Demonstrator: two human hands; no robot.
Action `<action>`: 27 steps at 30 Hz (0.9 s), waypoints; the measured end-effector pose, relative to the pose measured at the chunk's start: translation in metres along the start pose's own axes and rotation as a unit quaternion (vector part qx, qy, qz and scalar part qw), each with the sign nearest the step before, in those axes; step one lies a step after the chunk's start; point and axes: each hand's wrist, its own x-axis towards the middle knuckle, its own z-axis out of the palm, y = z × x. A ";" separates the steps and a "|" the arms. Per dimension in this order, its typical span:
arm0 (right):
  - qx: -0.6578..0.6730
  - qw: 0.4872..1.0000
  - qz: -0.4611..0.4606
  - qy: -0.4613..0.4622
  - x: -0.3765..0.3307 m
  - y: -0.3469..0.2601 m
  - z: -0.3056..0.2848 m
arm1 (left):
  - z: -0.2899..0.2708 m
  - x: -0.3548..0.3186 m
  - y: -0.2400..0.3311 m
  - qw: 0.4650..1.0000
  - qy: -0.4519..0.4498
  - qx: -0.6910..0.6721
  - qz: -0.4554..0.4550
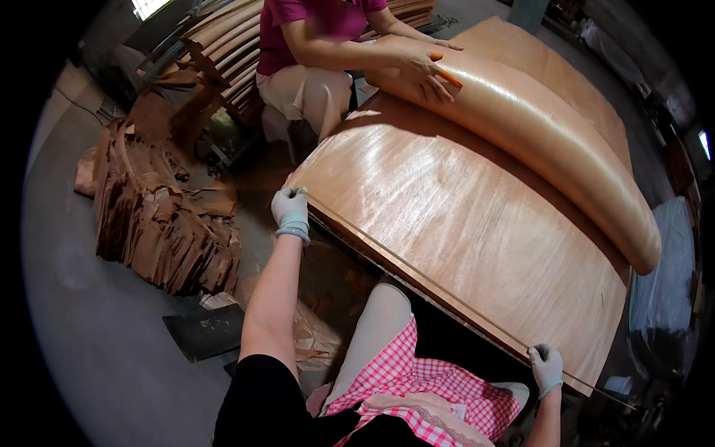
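Since the left hand [290, 208] and right hand [547, 366] pinch the strip [447, 287] towards its ends, along the near edge of the sheet [447, 194], its middle could bow if either slackens.

Wood sheet [447, 201]: pale brown, glossy in patches, spread flat
Thin strip [417, 271]: long, lying along the sheet's near edge, jutting past the right corner
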 end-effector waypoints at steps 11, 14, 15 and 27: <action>-0.005 0.998 0.038 -0.051 0.010 -0.022 0.009 | 0.002 0.015 -0.002 0.974 -0.080 0.201 0.060; -0.025 0.996 0.039 -0.083 0.017 0.002 0.019 | 0.011 0.016 -0.003 0.961 -0.066 0.246 0.109; -0.033 0.994 0.048 -0.095 0.018 0.006 0.021 | 0.010 0.018 0.001 0.962 -0.097 0.236 0.100; -0.108 0.967 0.204 -0.106 0.024 0.020 -0.007 | -0.003 0.032 0.003 0.934 -0.064 0.352 -0.007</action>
